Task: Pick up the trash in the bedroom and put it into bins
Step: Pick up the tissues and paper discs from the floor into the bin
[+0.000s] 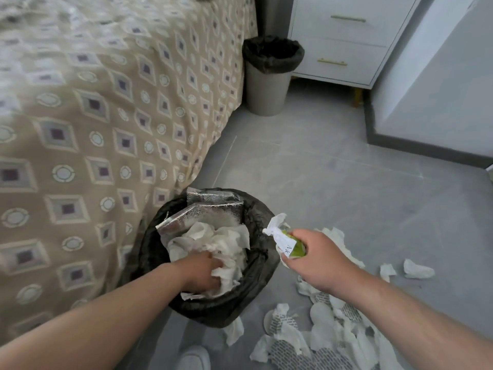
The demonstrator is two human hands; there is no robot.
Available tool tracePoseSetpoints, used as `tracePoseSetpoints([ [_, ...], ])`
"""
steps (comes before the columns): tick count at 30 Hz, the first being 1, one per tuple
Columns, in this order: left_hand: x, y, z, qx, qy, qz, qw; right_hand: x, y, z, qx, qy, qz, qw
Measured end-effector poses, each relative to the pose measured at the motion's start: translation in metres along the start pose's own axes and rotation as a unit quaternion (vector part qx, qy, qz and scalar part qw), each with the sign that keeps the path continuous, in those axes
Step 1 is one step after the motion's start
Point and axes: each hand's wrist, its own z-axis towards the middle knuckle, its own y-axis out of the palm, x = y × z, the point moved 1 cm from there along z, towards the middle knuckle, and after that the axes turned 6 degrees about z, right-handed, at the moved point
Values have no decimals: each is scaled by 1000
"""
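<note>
1. The crumpled white-and-green paper wrapper (pixel 286 243) is pinched in the curled fingers of the right hand (pixel 317 260), just beside the rim of the round bin with a wrinkled black plastic liner (pixel 213 313).
2. The left hand (pixel 204 272) is inside that bin, its fingers curled into soft crumpled white tissue (pixel 226 241).
3. A creased silver foil pouch (pixel 210 209) leans at the bin's far side.
4. Torn white tissues and printed round pads (pixel 328 335) lie scattered on the smooth grey tiled floor (pixel 320 169).
5. A second beige bin with a black liner (pixel 268 86) stands between the patterned tan bedspread (pixel 106 116) and the white drawer cabinet (pixel 344 38).
</note>
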Motion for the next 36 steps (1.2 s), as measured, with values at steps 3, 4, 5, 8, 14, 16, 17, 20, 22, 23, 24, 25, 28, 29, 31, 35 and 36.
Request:
tracePoseSetpoints([
  [3, 1, -10, -19, 56, 9, -84, 995, -5, 7, -1, -42, -6, -28, 999],
  [4, -1, -14, -30, 82, 8, -73, 994, -8, 10, 0, -56, -12, -41, 997],
  [5, -5, -17, -43, 119, 5, -61, 991, -12, 13, 1, -69, -19, -53, 996],
  [8, -19, -16, -78, 278, -21, -85, 957, -28, 26, 12, -80, -34, -45, 995],
  [14, -47, 20, -89, 328, -141, -101, 929, -49, 68, 45, -151, -19, -120, 981],
  [16, -50, 26, -88, 330, -146, -125, 924, -48, 77, 49, -215, 4, -184, 959],
  [17, -50, 28, -87, 338, -144, -131, 921, -49, 79, 49, -225, 3, -210, 952],
  [20, -48, 30, -85, 348, -141, -129, 918, -52, 77, 51, -142, -62, -238, 959],
  [22, -48, 32, -85, 356, -140, -134, 914, -50, 79, 57, -91, -93, -240, 962],
  [23, -48, 33, -85, 355, -138, -136, 914, -47, 82, 60, -96, -91, -248, 960],
  [24, -49, 35, -85, 347, -135, -136, 918, -43, 87, 63, -119, -69, -258, 956],
  [25, -50, 36, -86, 337, -127, -134, 923, -37, 93, 66, -150, -39, -269, 951],
  [28, -49, 38, -88, 315, -96, -133, 935, -21, 113, 73, -220, 15, -289, 932],
  [29, -49, 38, -89, 309, -91, -126, 938, -17, 119, 73, -235, 23, -284, 929],
  [31, -49, 37, -86, 308, -89, -116, 940, -11, 127, 74, -251, 34, -276, 927],
  [35, -51, 36, -81, 329, -79, -94, 936, -19, 114, 65, -240, 19, -292, 926],
  [36, -51, 32, -84, 342, -71, -87, 933, -24, 104, 59, -222, -7, -303, 927],
])
